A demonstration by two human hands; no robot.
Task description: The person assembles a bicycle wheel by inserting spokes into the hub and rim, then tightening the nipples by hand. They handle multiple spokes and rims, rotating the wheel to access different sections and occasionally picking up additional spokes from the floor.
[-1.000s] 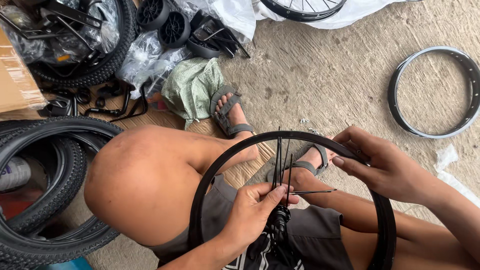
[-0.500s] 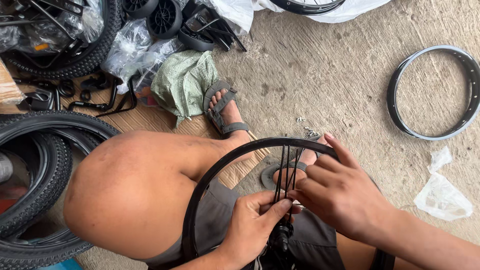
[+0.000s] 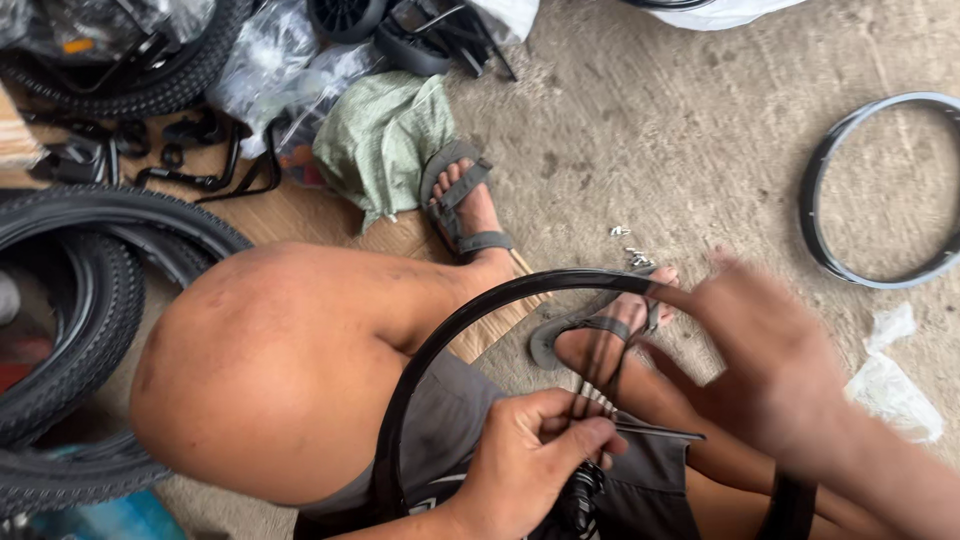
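While the left hand (image 3: 530, 455) pinches thin spokes (image 3: 598, 375) inside the black rim (image 3: 470, 315), the blurred right hand (image 3: 765, 365) hovers, fingers spread wide.

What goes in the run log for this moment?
left hand pinching spokes | right hand blurred, at rim | rim across lap | spare rim on floor

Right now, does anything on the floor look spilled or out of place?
Yes. A few small silver metal bits lie scattered loose on the bare concrete just beyond the black rim, and a crumpled clear plastic bag lies at the right.
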